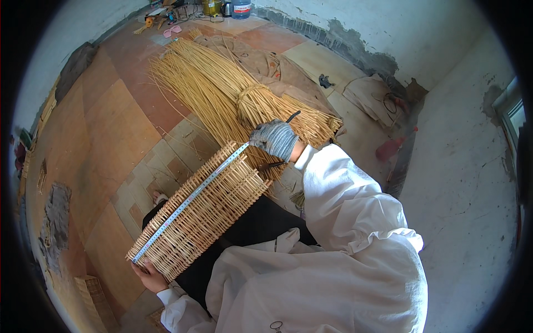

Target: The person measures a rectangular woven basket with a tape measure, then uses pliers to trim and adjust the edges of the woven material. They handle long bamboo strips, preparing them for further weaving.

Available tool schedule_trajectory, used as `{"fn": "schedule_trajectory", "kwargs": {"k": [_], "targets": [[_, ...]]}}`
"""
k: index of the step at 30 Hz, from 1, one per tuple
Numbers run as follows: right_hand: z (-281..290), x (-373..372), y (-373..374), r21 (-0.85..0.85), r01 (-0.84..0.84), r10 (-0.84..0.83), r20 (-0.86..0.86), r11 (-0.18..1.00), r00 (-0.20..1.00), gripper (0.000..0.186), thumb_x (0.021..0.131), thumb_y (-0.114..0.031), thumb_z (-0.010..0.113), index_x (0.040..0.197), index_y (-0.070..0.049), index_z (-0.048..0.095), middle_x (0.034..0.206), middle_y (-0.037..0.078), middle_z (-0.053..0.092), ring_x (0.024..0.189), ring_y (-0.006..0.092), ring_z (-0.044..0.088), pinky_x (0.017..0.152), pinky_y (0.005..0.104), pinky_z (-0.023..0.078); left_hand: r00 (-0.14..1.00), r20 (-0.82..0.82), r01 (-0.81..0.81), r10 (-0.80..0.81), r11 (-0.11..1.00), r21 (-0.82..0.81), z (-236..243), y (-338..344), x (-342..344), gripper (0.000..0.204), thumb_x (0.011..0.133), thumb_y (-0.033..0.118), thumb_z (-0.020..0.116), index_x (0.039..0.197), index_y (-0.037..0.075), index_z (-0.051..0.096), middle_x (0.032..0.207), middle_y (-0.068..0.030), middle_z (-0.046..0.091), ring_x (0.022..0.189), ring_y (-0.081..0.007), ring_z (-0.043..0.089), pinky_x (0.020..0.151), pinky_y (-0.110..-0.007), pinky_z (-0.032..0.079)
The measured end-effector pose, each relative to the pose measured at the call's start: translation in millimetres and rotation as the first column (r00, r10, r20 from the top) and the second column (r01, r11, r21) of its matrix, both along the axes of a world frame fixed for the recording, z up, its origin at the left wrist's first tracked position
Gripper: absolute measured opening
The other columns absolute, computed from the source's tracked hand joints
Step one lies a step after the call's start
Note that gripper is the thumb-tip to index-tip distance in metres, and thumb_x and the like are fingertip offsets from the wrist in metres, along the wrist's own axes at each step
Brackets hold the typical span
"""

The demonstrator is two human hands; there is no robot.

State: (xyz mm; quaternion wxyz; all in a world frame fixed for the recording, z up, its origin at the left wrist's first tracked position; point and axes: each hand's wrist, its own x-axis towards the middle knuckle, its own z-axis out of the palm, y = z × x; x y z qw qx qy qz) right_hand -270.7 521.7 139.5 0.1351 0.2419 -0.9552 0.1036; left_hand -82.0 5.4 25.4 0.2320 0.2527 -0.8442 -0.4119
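Observation:
A long woven wicker panel (208, 208) lies slanted across my lap, with loose stake ends at its upper right. Along its upper-left side stretches a pale blue tape measure (189, 202). My left hand (150, 276), bare, grips the panel's lower-left corner, with its fingers by one end of the tape. My right hand (273, 139), in a grey glove, is closed on the tape just past the panel's upper end. A dark curved handle (293, 116) sticks out above the glove, and a dark pointed piece (271, 165) shows beneath it; how these are held is hidden.
A large tied bundle of wicker rods (222, 83) lies ahead on brown cloth (277, 69). Pink slippers (172, 31) and a water bottle (241, 9) are at the back. A red object (390, 148) stands by the right wall (455, 166). Woven pieces (94, 299) lie lower left.

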Motion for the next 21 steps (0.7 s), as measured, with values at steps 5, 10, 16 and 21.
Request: {"fn": "schedule_trajectory", "kwargs": {"k": [5, 10, 16, 21], "targets": [[-1.1, -0.2, 0.9, -0.003, -0.007, 0.007, -0.011, 1.000, 1.000, 0.025, 0.086, -0.033, 0.052, 0.085, -0.013, 0.066, 0.079, 0.009, 0.062, 0.075, 0.0281, 0.061, 0.069, 0.0412, 0.046, 1.000, -0.009, 0.003, -0.004, 1.000, -0.016, -0.3, 0.0, 0.4, 0.060, 0.092, 0.032, 0.054, 0.136, -0.004, 0.033, 0.126, -0.0243, 0.050, 0.113, -0.0277, 0.053, 0.095, -0.034, 0.041], [0.2, 0.5, -0.1, 0.004, 0.005, -0.005, 0.012, 1.000, 1.000, 0.025, 0.086, -0.033, 0.052, 0.087, -0.013, 0.066, 0.080, 0.009, 0.062, 0.076, 0.0279, 0.061, 0.070, 0.0406, 0.046, 1.000, 0.006, 0.022, -0.023, 0.999, 0.028, 7.4, 4.0, -0.5, 0.060, 0.092, 0.032, 0.054, 0.135, -0.004, 0.033, 0.126, -0.0234, 0.050, 0.113, -0.0267, 0.052, 0.095, -0.034, 0.041], [0.0, -0.1, 0.7, 0.008, -0.006, 0.006, 0.024, 1.000, 1.000, 0.024, 0.086, -0.032, 0.051, 0.086, -0.013, 0.066, 0.080, 0.009, 0.062, 0.076, 0.0281, 0.061, 0.070, 0.0405, 0.047, 0.999, -0.026, 0.034, -0.034, 0.999, 0.022, 1.5, -0.4, -1.6, 0.059, 0.093, 0.030, 0.054, 0.135, -0.006, 0.032, 0.126, -0.0233, 0.049, 0.114, -0.0266, 0.052, 0.097, -0.034, 0.040], [3.4, 0.0, -1.3, 0.008, 0.015, -0.015, 0.066, 1.000, 0.998, 0.024, 0.086, -0.031, 0.051, 0.086, -0.012, 0.066, 0.080, 0.010, 0.062, 0.075, 0.0287, 0.061, 0.069, 0.0412, 0.047, 1.000, -0.015, 0.024, -0.024, 0.999, 0.030, 1.9, 0.3, -0.9, 0.059, 0.093, 0.029, 0.054, 0.135, -0.006, 0.032, 0.128, -0.0241, 0.048, 0.116, -0.0276, 0.050, 0.097, -0.034, 0.039]]}}
